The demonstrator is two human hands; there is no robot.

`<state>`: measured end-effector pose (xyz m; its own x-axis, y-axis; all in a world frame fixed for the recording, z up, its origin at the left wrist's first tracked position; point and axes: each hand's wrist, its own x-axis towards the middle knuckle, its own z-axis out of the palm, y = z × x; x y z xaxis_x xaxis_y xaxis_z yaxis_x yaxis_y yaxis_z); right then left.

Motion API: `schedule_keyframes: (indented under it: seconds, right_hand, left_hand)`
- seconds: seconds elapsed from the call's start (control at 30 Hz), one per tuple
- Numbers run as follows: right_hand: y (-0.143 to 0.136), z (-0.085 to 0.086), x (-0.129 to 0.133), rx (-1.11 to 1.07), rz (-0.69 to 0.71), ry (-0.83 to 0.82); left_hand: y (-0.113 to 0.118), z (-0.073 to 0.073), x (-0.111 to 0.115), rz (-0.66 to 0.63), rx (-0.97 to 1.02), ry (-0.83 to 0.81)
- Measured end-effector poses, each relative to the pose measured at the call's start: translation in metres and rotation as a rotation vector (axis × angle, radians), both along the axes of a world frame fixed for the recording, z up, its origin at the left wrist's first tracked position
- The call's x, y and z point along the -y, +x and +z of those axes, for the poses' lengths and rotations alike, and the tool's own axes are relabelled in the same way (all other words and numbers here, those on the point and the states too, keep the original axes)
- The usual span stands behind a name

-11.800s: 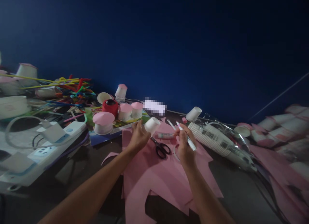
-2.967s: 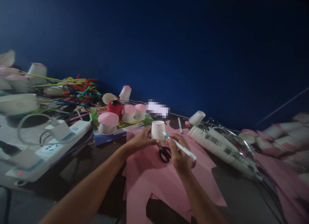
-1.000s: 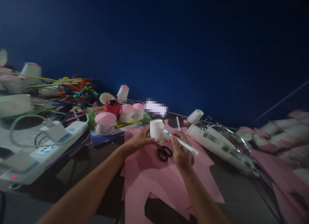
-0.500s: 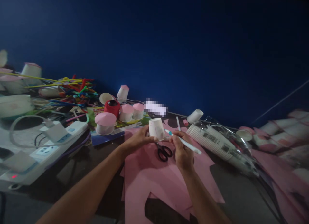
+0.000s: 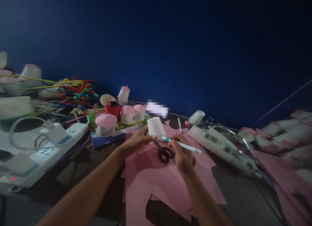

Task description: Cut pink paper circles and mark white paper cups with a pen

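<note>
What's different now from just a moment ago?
The cup in the left hand has tipped further left, and the right hand has brought the marker's tip down and left to near the cup's lower edge. Neither hand let go. The scissors and pink paper stayed put.

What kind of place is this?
Probably a craft table, at home or in a classroom: scissors on cut pink paper, a pile of colourful pipe cleaners, and paper cups with pink tops.

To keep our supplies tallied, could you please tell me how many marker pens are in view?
2: one marker in the right hand, and a second pen lying beyond that hand. Others may be hidden in the clutter.
</note>
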<state>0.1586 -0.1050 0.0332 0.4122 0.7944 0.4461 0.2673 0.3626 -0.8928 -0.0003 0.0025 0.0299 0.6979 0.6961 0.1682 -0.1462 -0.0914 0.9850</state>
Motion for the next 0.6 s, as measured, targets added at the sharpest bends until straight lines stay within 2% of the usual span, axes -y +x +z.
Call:
schedule_keyframes:
  seconds: [0.23,0.43,0.6]
  right_hand:
    - [0.0062,-0.0007,-0.0065,-0.043,-0.107,0.058]
    - [0.0061,-0.0022,-0.0069,-0.102,-0.05,0.041]
    - [0.0035,-0.0022,-0.0032,-0.097,-0.003,0.0]
  left_hand:
    - [0.0022,-0.0002,0.0026,-0.09,0.052,-0.046]
    - [0.0019,0.0018,0.0036,-0.134,0.1,-0.079]
    - [-0.0008,-0.0002,-0.0003,-0.055,0.093,-0.117]
